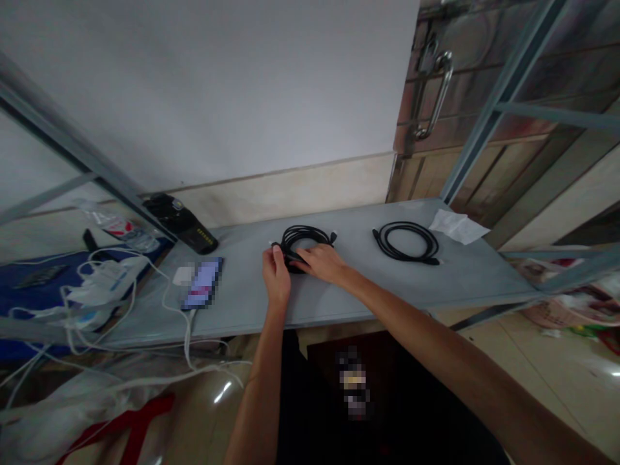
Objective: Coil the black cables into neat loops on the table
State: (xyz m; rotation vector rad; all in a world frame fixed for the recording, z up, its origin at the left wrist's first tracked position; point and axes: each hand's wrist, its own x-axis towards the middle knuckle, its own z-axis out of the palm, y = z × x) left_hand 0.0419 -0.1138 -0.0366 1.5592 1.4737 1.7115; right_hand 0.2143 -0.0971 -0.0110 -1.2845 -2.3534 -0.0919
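Grey shelf top (339, 303) against a white wall. Both hands on the coiled black cable (306, 240) at centre: left hand (275, 274) closed on its 8 o'clock edge, right hand (323, 261) laid flat across its 5 o'clock side. Step judged: gathering the coil; loops need steady holding. Second cable (407, 241) lies at 3 o'clock.

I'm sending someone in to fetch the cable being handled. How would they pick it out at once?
Find the grey shelf against the white wall. Near its middle lies a coiled black cable, with the left hand and right hand resting on its near edge. A second black coil lies apart to the right by a crumpled white paper, untouched; a phone lies to the left.
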